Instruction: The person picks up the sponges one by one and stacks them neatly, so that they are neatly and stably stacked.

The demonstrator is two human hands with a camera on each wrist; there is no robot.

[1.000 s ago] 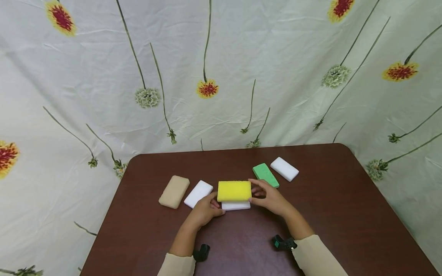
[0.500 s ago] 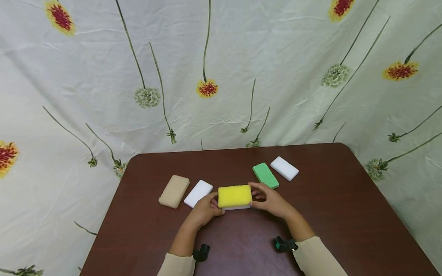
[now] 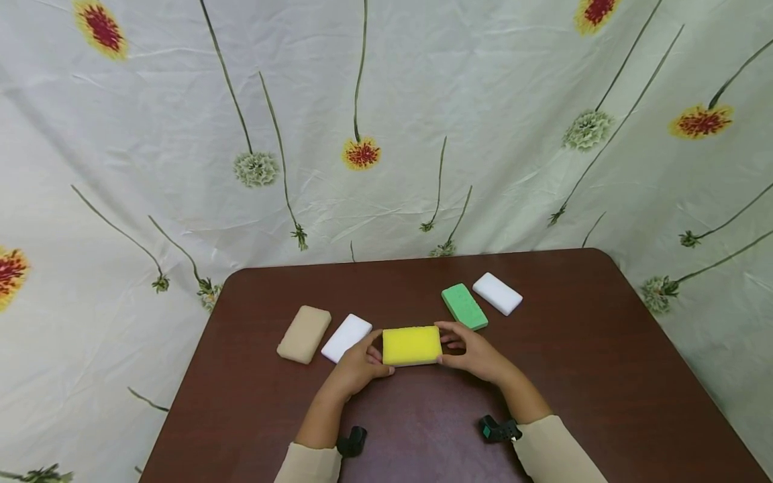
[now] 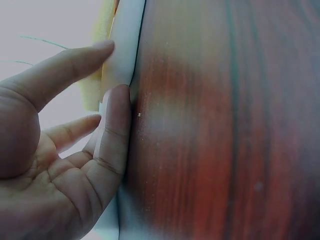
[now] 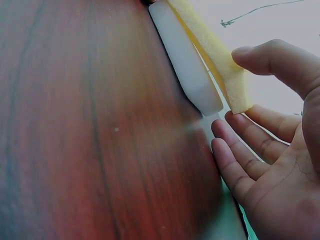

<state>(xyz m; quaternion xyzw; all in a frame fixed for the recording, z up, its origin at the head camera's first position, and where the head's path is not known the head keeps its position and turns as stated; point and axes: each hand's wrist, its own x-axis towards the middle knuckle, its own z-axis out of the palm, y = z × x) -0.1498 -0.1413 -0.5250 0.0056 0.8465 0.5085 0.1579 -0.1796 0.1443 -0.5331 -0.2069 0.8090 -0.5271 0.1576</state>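
Note:
A yellow sponge (image 3: 413,345) lies over a white sponge (image 5: 187,60), of which the head view shows just a thin near edge. From the right wrist view, a narrow wedge of gap parts the two at their right end. My right hand (image 3: 474,350) holds the yellow sponge's right end, thumb at the near corner and index finger at the far one. At the left end, my left hand (image 3: 356,365) grips the lower white sponge, its thumb along the near edge. In the left wrist view that thumb covers part of the white edge.
A beige sponge (image 3: 304,335) and another white sponge (image 3: 347,339) lie left of the stack. Behind the right hand are a green sponge (image 3: 464,306) and a further white sponge (image 3: 498,294). The brown table (image 3: 604,376) meets a flowered cloth (image 3: 386,215) at its back edge.
The yellow sponge has come down toward me onto the white sponge, covering nearly all of it. My right hand has lowered with it. My left index finger has shifted slightly up by its left end.

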